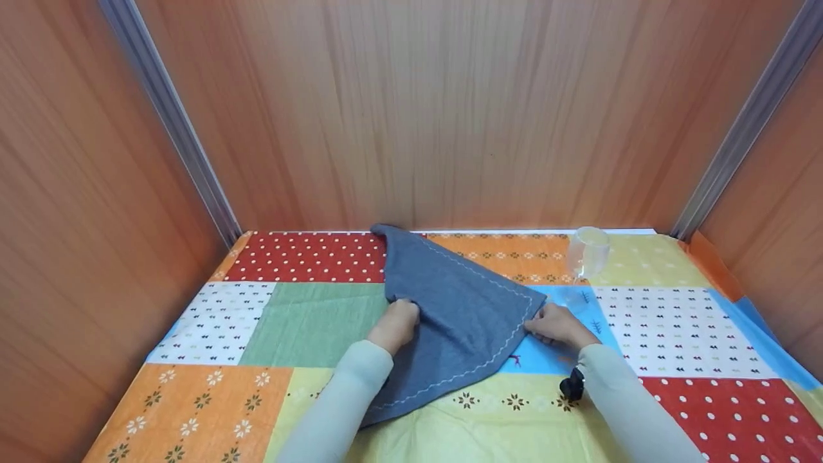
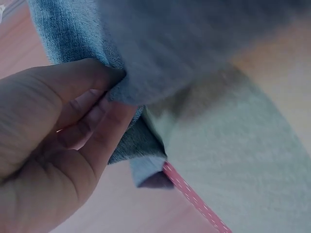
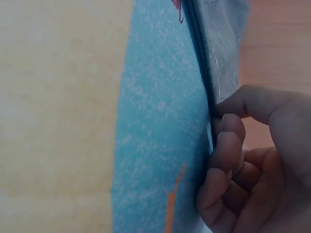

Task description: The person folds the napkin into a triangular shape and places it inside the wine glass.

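Observation:
A grey-blue cloth (image 1: pixel 463 308) with a pale stitched line along its border lies slanted across the middle of the table. At its left side, my left hand (image 1: pixel 395 325) pinches a fold of the fabric between thumb and fingers, which the left wrist view shows close up. My right hand (image 1: pixel 558 325) holds the right edge near a corner; in the right wrist view the thumb and curled forefinger grip that thin edge (image 3: pixel 211 92). The cloth's far corner (image 1: pixel 384 229) is folded over near the back wall. Part of its near left side is hidden behind my left forearm.
A clear stemmed glass (image 1: pixel 588 252) stands just beyond my right hand, towards the back. Beneath everything is a patchwork-print tablecloth (image 1: pixel 328 328). Wood-grain panels (image 1: pixel 450 116) close off the back and both sides, with metal posts (image 1: pixel 186 141) at the corners.

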Demonstrator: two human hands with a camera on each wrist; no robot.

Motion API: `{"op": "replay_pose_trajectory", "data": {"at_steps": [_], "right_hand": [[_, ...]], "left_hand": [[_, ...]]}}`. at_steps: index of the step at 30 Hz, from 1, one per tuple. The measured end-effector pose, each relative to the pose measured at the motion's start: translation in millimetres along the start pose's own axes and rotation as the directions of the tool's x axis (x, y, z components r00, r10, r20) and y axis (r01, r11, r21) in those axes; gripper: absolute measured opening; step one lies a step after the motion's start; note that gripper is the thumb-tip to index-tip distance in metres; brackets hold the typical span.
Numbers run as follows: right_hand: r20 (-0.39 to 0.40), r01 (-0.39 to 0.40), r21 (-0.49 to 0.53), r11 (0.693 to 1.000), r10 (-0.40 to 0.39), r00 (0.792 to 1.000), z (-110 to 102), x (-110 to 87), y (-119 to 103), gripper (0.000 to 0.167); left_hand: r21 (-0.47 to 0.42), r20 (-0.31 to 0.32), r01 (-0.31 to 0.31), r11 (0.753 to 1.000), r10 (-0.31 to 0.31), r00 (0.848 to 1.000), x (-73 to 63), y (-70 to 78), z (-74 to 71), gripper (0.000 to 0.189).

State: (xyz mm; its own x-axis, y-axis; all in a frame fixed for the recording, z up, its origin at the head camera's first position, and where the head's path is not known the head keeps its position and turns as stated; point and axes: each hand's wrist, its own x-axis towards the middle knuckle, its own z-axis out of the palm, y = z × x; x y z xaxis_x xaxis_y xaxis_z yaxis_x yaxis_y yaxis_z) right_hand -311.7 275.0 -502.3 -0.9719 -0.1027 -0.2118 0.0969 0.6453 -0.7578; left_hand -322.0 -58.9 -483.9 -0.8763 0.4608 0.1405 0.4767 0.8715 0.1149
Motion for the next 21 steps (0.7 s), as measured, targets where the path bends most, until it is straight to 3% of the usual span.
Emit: {"op": "replay_pose_trajectory", "data": {"at_steps": [3,7,13,16,21], "right_hand": [[0.024,0.002,0.024,1.000,-0.002,1.000,1.7,-5.7,0.7,0.041],[0.050,0.010,0.015,1.000,-0.011,0.999,6.5,-13.2,0.3,0.042],[0.086,0.038,0.010,0.999,-0.039,0.996,10.8,-18.8,-1.1,0.039],[0.082,0.044,0.008,0.999,-0.045,0.996,10.5,-20.3,-1.2,0.035],[0.075,0.022,0.027,0.999,-0.024,0.997,8.1,-20.1,-2.7,0.030]], "left_hand": [[-0.032,0.002,0.014,0.999,-0.014,1.000,-1.5,-6.3,-2.1,0.023],[-0.055,0.048,0.080,0.995,-0.078,0.996,-3.7,-15.2,-6.1,0.016],[-0.069,0.119,0.191,0.979,-0.182,0.976,-4.4,-28.5,-10.9,0.015],[-0.092,0.141,0.210,0.973,-0.196,0.970,-4.7,-31.2,-12.1,0.013],[-0.113,0.130,0.202,0.973,-0.187,0.974,-6.6,-31.9,-11.7,0.015]]}}
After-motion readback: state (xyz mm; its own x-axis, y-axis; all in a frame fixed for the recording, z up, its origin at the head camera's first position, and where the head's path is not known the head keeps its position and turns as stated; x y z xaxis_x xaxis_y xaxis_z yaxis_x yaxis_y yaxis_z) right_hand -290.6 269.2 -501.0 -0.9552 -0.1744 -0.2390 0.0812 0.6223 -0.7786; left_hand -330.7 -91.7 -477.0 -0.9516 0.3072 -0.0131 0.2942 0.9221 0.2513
